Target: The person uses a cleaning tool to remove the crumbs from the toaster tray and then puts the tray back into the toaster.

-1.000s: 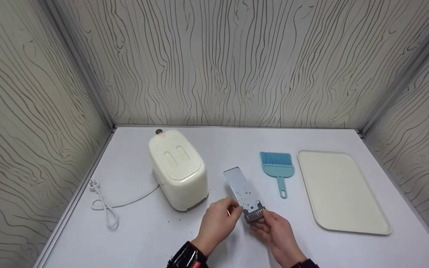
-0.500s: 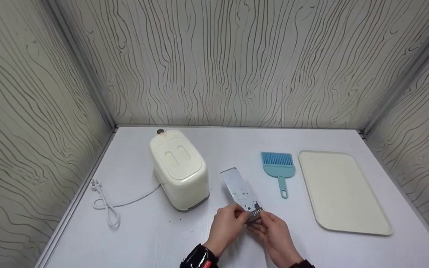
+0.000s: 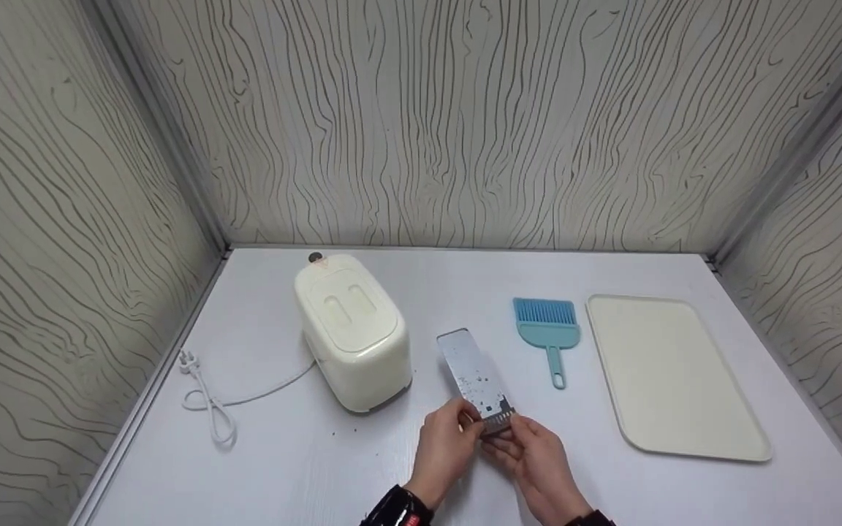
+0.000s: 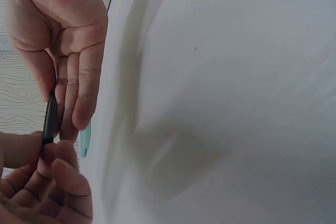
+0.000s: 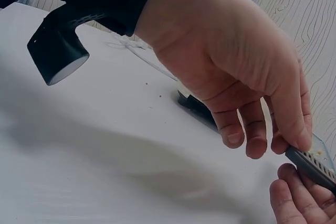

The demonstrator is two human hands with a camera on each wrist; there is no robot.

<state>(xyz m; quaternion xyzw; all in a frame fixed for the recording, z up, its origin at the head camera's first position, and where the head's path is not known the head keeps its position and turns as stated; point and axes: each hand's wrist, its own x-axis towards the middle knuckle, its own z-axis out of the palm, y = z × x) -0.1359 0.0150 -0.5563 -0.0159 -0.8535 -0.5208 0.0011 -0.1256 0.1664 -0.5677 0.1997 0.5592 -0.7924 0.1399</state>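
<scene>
A long silvery crumb tray [image 3: 471,369], with dark crumbs scattered on it and a dark slotted end, slants up the middle in the head view. My left hand [image 3: 441,447] pinches the left corner of that dark end. At its right corner, my right hand [image 3: 544,467] pinches it between thumb and fingers. The left wrist view catches the dark end [image 4: 50,119] edge-on between both hands. In the right wrist view, part of the slotted end [image 5: 312,167] shows between the fingertips. To the left of the hands stands a cream toaster [image 3: 359,343].
A blue brush [image 3: 549,334] lies right of the crumb tray. Further right is a flat cream tray [image 3: 673,380]. The toaster's white cord [image 3: 220,420] and plug [image 3: 187,361] lie at the left. A few crumbs [image 3: 354,430] dot the white table. Wood-patterned walls enclose it.
My left hand has moved right and down onto the crumb tray's dark end, then stayed there. The right hand keeps its grip. The tray has shifted only slightly.
</scene>
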